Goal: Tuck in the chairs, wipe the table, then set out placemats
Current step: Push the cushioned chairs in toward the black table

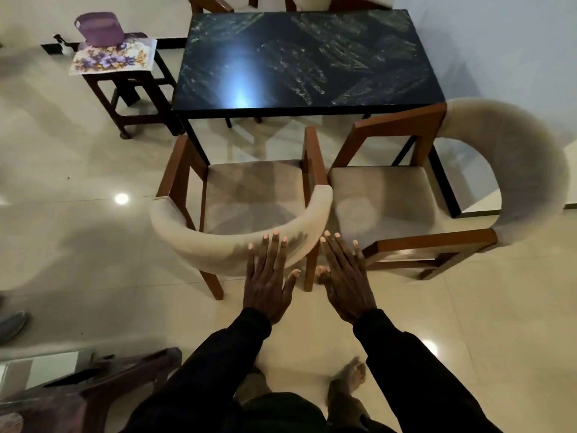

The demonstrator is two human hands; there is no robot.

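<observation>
A dark marble-patterned table (406, 89) stands ahead. Two wooden chairs with beige cushions are pulled out on my side of it. The left chair (249, 198) faces the table, its curved padded backrest toward me. The right chair (390, 201) is turned sideways, its backrest at the far right. My left hand (268, 282) is flat with straight fingers, its fingertips over the left chair's backrest. My right hand (343, 279) is spread flat beside it, over the gap between the chairs. Neither hand holds anything. Floral placemats (112, 57) lie on a side stool.
A wooden stool (131, 98) left of the table carries the mats and a purple tub (100, 28). Two more chairs show at the table's far side (209, 1). Dark wooden furniture (93, 389) is at lower left, a shoe (11, 323) at the left edge. My bare feet stand on glossy tiles.
</observation>
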